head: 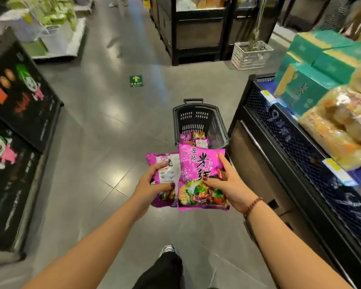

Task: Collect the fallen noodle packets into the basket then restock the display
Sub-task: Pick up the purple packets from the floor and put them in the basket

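Fingers (pixel 159 166) of left hand (pixel 149 185), right hand (pixel 230 184) grip packets (pixel 198 163); basket (pixel 196 106) holds more.

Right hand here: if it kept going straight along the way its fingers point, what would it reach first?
Probably the black basket, at its near end where purple packets lie. The right hand carries its own noodle packet ahead of it; depth is uncertain.

Two purple noodle packets are held side by side above the floor. The left packet (pixel 167 163) shows its white-labelled back in the grip of the left hand (pixel 152 184), and the right packet (pixel 196 163) overlaps its edge, face up with large dark characters, pinched by the right hand (pixel 227 184). Beyond them the black slotted basket (pixel 194 117) stands upright on the floor just beside the black mesh-fronted display (pixel 279 132), with further packets (pixel 194 139) lying in its near end.
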Action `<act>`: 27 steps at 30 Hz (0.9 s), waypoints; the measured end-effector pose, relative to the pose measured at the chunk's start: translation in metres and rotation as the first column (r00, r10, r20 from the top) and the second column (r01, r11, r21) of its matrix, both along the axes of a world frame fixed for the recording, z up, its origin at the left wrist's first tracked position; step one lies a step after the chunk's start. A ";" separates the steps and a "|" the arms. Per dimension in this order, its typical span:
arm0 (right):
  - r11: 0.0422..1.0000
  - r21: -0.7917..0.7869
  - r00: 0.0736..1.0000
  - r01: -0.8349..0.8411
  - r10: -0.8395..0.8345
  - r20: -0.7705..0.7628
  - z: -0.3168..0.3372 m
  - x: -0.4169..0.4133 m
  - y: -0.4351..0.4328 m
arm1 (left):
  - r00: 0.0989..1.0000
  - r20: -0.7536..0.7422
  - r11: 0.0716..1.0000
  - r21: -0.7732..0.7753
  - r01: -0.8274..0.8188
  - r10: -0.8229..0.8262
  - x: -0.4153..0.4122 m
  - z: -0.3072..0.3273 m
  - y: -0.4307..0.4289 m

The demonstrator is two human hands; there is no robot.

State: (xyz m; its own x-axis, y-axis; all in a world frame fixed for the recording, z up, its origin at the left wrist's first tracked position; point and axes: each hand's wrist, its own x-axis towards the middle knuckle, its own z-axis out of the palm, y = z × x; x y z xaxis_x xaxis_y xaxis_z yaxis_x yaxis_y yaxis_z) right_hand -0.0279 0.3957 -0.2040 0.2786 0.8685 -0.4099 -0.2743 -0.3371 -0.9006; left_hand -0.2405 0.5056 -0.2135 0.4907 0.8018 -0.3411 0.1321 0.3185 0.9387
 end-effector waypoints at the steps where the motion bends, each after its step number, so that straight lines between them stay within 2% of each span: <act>1: 1.000 0.005 0.999 0.030 -0.031 0.034 0.000 0.006 0.015 | 1.000 0.004 1.000 -0.013 0.003 -0.003 0.007 0.001 0.020; 7: 0.992 0.003 0.958 0.125 -0.122 0.258 -0.005 0.052 0.090 | 0.998 -0.005 0.996 -0.054 0.068 -0.069 0.056 -0.002 0.116; 13: 0.994 -0.035 0.964 0.104 -0.092 0.250 -0.013 0.127 0.170 | 0.990 -0.082 0.992 -0.061 0.114 -0.119 0.129 -0.011 0.195; 21: 0.995 -0.092 0.973 0.025 -0.003 0.230 -0.014 0.244 0.275 | 0.996 -0.092 0.997 -0.076 0.008 -0.015 0.234 -0.011 0.283; 27: 0.991 -0.133 0.967 -0.023 0.056 0.248 -0.026 0.287 0.334 | 0.991 -0.132 0.997 -0.075 -0.030 0.020 0.270 -0.028 0.339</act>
State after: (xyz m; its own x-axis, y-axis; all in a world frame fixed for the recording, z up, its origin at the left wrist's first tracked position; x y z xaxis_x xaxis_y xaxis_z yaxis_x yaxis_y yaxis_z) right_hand 0.2588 0.7301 -0.2304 0.3531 0.8256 -0.4401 -0.0293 -0.4604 -0.8872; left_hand 0.0295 0.8450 -0.2418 0.4177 0.7824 -0.4620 0.2438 0.3933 0.8865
